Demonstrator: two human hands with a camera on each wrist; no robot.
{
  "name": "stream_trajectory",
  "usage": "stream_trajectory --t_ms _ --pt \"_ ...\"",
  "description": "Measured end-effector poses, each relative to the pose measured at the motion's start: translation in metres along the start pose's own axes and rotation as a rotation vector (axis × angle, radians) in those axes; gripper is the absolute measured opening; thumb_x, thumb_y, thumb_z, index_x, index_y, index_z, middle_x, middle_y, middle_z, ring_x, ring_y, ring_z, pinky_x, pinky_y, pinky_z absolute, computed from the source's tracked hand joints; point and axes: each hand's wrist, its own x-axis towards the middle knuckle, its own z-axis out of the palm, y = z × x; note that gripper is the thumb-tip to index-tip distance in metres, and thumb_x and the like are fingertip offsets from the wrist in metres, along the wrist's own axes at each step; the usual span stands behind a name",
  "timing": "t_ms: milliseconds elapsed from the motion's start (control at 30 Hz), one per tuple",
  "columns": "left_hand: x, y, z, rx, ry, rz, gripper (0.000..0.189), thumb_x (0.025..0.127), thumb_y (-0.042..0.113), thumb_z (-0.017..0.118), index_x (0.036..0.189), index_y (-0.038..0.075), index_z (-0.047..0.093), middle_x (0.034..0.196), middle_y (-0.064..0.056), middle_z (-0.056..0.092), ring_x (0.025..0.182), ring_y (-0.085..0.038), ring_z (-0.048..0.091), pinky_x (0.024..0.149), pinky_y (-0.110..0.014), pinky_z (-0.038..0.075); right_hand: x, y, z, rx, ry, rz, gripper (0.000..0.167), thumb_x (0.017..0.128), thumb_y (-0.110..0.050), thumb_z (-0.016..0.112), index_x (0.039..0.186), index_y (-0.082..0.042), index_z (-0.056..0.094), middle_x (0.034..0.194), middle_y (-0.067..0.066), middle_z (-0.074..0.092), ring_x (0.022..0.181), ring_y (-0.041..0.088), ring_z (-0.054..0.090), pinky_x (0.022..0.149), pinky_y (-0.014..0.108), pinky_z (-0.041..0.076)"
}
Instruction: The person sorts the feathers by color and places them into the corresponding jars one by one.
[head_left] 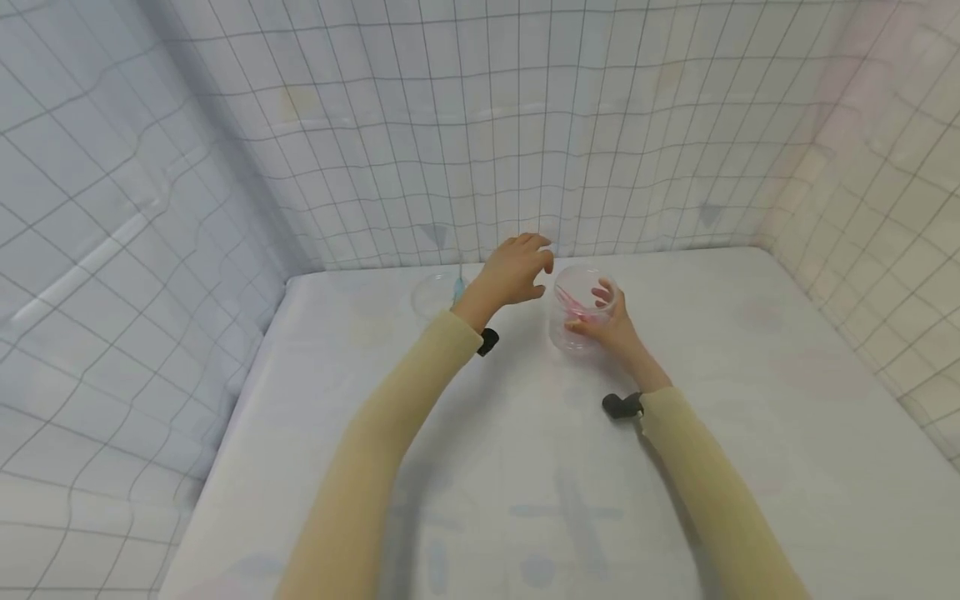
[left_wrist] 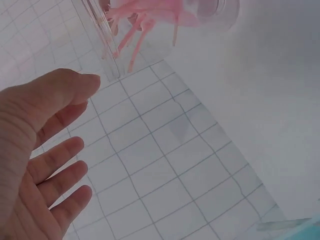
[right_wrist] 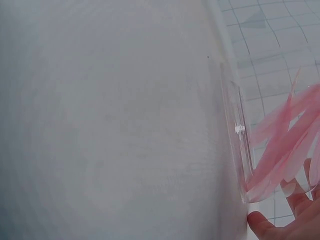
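My right hand (head_left: pixel 617 329) grips a clear round jar (head_left: pixel 561 332) near the back of the table, thumb on the near side and fingers round the far right. Inside the jar, slender pink pieces (right_wrist: pixel 285 145) with thin tips lean in a bundle; their exact kind is unclear. My left hand (head_left: pixel 516 271) hovers just left of the jar's rim, fingers loosely bent and apart. Nothing lies between the left thumb (left_wrist: pixel 75 90) and fingers.
Behind the left wrist lie a clear round lid-like dish (head_left: pixel 426 293) and a slim light-blue piece (head_left: pixel 459 288) with a thin upright tip. White cloth covers the table (head_left: pixel 525 467). Grid-patterned curtains (head_left: pixel 405 150) stand at the back and both sides.
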Motion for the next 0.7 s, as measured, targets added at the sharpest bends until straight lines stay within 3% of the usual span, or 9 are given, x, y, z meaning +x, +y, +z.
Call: stream_trajectory --t_ms 167,367,700 --pt "-0.016 -0.005 0.005 -0.166 0.024 -0.056 0.028 0.088 0.031 0.067 0.111 0.015 0.064 0.143 -0.006 0.042 0.132 -0.025 0.035 0.105 -0.042 0.032 0.002 0.000 -0.001 -0.016 -0.001 0.020 0.101 0.074 -0.027 0.083 0.147 -0.017 0.014 0.149 0.013 0.027 0.134 0.032 0.028 0.108 0.047 0.025" --pt "-0.039 -0.003 0.012 -0.325 0.061 -0.091 0.027 0.091 0.030 0.063 0.113 0.015 0.063 0.142 -0.007 0.044 0.129 -0.024 0.040 0.103 -0.035 0.035 0.002 0.000 -0.001 -0.020 -0.007 0.028 0.103 0.074 -0.028 0.084 0.148 -0.016 0.013 0.150 0.012 0.026 0.135 0.031 0.026 0.108 0.048 0.025" --pt "-0.082 0.006 0.038 -0.506 0.230 -0.093 0.019 0.093 0.023 0.062 0.106 0.010 0.066 0.136 -0.007 0.049 0.126 -0.023 0.043 0.102 -0.035 0.036 0.000 0.007 -0.007 -0.041 -0.006 0.034 0.105 0.075 -0.024 0.083 0.150 -0.017 0.010 0.151 0.014 0.024 0.136 0.033 0.024 0.109 0.049 0.022"
